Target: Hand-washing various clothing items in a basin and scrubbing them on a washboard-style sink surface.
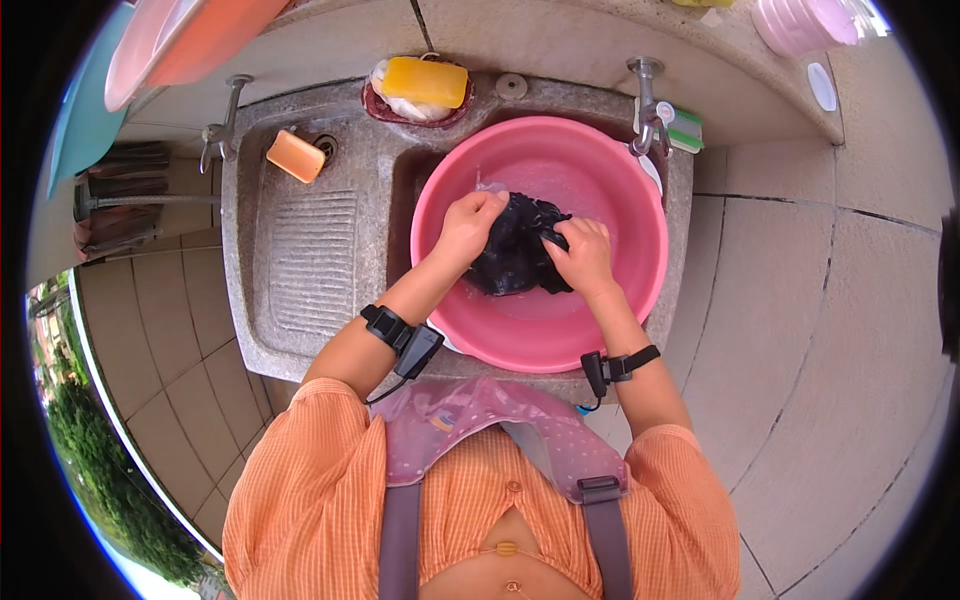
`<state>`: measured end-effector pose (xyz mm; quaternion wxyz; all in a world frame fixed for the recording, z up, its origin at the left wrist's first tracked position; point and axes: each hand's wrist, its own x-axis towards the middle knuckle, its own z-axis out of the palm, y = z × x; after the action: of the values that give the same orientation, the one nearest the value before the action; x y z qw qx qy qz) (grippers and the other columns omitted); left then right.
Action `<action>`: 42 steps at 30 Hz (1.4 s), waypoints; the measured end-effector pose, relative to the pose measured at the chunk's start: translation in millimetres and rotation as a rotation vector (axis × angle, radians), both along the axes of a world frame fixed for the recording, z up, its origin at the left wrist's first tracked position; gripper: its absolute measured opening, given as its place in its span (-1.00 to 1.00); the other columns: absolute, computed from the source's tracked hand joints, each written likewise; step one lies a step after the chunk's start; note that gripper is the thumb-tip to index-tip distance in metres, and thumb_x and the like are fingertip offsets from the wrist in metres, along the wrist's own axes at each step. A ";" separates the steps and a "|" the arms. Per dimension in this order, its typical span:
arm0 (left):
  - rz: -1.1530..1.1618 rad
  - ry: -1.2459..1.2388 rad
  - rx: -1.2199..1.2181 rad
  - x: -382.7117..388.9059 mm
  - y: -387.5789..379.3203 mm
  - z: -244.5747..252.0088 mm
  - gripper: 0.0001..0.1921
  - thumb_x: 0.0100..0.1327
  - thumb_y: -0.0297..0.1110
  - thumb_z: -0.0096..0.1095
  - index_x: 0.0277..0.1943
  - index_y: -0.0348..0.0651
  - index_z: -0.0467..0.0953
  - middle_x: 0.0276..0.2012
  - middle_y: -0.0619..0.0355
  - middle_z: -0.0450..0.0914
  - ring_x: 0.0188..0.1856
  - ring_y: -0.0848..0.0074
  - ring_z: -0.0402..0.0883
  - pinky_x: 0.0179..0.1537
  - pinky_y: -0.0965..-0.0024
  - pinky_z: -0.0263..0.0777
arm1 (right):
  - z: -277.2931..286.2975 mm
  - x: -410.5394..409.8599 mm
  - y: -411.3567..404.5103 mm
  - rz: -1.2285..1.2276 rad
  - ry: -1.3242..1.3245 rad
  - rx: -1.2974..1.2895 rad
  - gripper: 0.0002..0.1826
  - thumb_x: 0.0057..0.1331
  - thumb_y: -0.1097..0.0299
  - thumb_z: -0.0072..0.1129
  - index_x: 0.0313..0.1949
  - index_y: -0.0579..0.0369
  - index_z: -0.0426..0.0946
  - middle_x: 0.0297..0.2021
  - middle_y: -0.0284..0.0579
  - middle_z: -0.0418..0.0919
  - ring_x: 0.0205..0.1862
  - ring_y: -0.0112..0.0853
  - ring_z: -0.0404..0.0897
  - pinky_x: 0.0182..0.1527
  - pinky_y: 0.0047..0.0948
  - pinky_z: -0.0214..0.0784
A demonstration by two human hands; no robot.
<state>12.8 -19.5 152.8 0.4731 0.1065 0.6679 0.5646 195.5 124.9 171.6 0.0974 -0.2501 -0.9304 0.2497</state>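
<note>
A wet black cloth garment (517, 244) is bunched up in a large pink plastic basin (637, 300). My left hand (472, 221) grips its left upper part, fingers curled at the edge of the fabric. On the other side, my right hand (581, 251) pinches a fold of the same cloth between thumb and fingers. Water shows in the bottom of the basin, and a small translucent patch, perhaps suds or thin fabric, lies just above my left hand. The garment's exact kind cannot be made out.
The basin stands in the right bowl of a stone laundry sink (247, 330). Left of it is a ribbed washboard (315, 259) with an orange soap dish (296, 156). Behind are a yellow soap bar (426, 82), two metal taps (646, 105) (225, 124) and a green-and-white brush (682, 129).
</note>
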 end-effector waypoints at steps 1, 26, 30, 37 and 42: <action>-0.109 0.203 0.000 -1.1 -7.3 15.4 -0.71 0.50 -0.19 0.26 -0.26 -0.24 0.64 -0.35 0.25 0.64 -0.32 0.57 0.57 -0.27 0.36 0.44 | 6.0 17.7 7.2 -0.028 -0.053 0.018 -0.79 0.13 0.22 0.43 -0.28 -0.02 0.68 -0.28 -0.15 0.66 -0.09 -0.09 0.62 0.15 -0.09 0.34; -0.654 0.506 0.186 78.0 -48.8 -28.2 -0.48 0.17 -0.29 0.50 0.16 -0.34 0.56 -0.02 -0.18 0.60 0.02 0.00 0.65 0.10 0.17 0.51 | -51.0 4.9 -19.7 -0.370 -0.534 -0.735 0.10 0.19 -0.30 0.34 0.36 0.55 0.33 0.23 0.56 0.49 0.33 0.11 0.52 0.36 -0.13 0.33; -0.334 0.048 -0.012 80.8 -47.2 -56.6 -0.58 0.21 -0.43 0.38 0.13 -0.33 0.57 -0.02 -0.06 0.62 -0.03 0.32 0.66 0.06 0.31 0.52 | -83.4 36.9 -37.7 -0.542 -0.236 -1.131 -0.35 0.32 0.11 0.34 0.25 0.35 0.50 0.10 0.15 0.66 0.14 -0.16 0.66 0.22 -0.31 0.43; -0.404 0.146 -0.213 41.2 -18.9 -46.2 -0.42 0.09 -0.38 0.42 0.23 -0.26 0.54 0.04 -0.12 0.67 -0.05 0.29 0.68 -0.07 0.30 0.52 | 72.0 17.5 -50.2 -0.514 0.594 -1.820 -0.58 0.46 0.39 0.09 0.24 0.30 0.44 0.05 -0.02 0.66 0.08 -0.29 0.66 0.17 -0.30 0.49; -0.503 0.323 -0.130 16.2 -34.4 11.7 -0.58 0.14 -0.29 0.44 0.06 -0.24 0.62 -0.27 0.03 0.73 -0.21 0.33 0.72 -0.11 0.30 0.54 | 113.7 27.5 -25.6 -0.334 0.718 -1.774 -0.53 0.52 0.27 0.04 0.29 0.34 0.41 0.11 0.10 0.63 0.12 -0.20 0.66 0.21 -0.22 0.51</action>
<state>29.0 -53.9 164.5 0.4913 0.3264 0.7219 0.3618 222.9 99.2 285.3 0.1856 -0.2703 -0.2713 0.9049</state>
